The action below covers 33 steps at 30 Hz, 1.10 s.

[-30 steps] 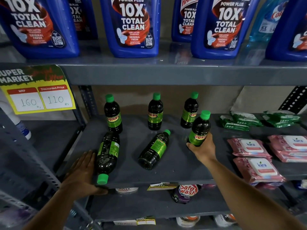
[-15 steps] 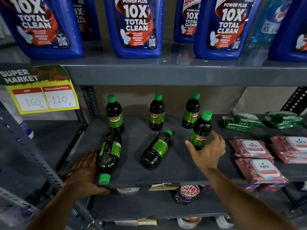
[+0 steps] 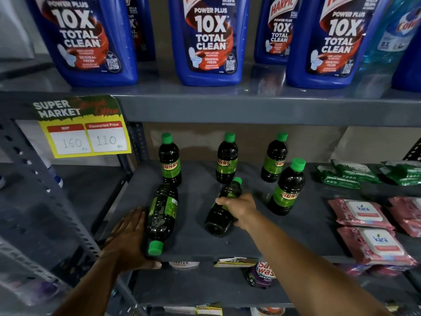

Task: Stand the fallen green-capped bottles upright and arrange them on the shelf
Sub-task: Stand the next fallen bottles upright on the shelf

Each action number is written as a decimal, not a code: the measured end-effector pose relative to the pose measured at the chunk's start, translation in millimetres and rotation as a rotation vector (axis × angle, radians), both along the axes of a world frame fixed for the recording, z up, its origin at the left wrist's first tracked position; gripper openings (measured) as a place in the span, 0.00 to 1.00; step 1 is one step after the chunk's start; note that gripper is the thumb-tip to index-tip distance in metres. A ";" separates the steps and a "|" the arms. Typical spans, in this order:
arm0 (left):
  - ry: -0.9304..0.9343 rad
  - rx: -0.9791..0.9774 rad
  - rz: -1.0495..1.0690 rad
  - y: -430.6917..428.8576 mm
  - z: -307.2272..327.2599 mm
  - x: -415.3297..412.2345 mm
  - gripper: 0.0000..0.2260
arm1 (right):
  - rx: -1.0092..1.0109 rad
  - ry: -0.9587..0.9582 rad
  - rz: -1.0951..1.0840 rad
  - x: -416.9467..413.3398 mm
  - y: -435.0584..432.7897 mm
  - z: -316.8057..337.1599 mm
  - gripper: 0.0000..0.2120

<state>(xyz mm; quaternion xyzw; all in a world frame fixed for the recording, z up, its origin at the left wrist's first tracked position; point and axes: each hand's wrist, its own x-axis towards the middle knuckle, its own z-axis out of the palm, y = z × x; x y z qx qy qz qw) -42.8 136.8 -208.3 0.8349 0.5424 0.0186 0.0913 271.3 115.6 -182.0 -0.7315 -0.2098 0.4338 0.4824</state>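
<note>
Gripping a fallen bottle mid-shelf, the right hand hides its label.
Left of it, the flat left hand rests open against another fallen bottle.

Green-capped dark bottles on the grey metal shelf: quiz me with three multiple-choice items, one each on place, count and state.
1. Where does the cap of the fallen green-capped dark bottle by the left hand point?
A. shelf's front edge
B. back wall
C. straight up

2. How many green-capped bottles stand upright?
A. two
B. four
C. six

3. What is the right hand doing?
A. resting on pink wipes
B. grasping a lying bottle
C. hanging free

Answers:
1 A, the left fallen bottle has its cap at the grey metal shelf front.
2 B, three behind, one right.
3 B, fingers wrap the middle fallen bottle.
</note>
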 end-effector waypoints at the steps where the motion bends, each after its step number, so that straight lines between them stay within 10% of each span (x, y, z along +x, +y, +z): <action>1: -0.002 0.003 0.004 0.8 -0.1 -0.3 0.72 | 0.058 -0.042 -0.017 -0.8 1.8 0.8 0.22; 11: 0.017 0.001 0.010 2.7 -4.1 -2.4 0.73 | 0.525 -0.758 0.120 -8.8 -16.8 8.0 0.46; 18: 0.032 0.011 0.022 5.0 -8.2 -3.2 0.74 | 0.485 -0.467 0.256 10.3 -17.8 -9.3 0.47; 33: 0.034 -0.027 0.013 5.9 -7.7 -3.2 0.74 | 0.363 -0.573 0.169 21.4 -6.2 -14.5 0.37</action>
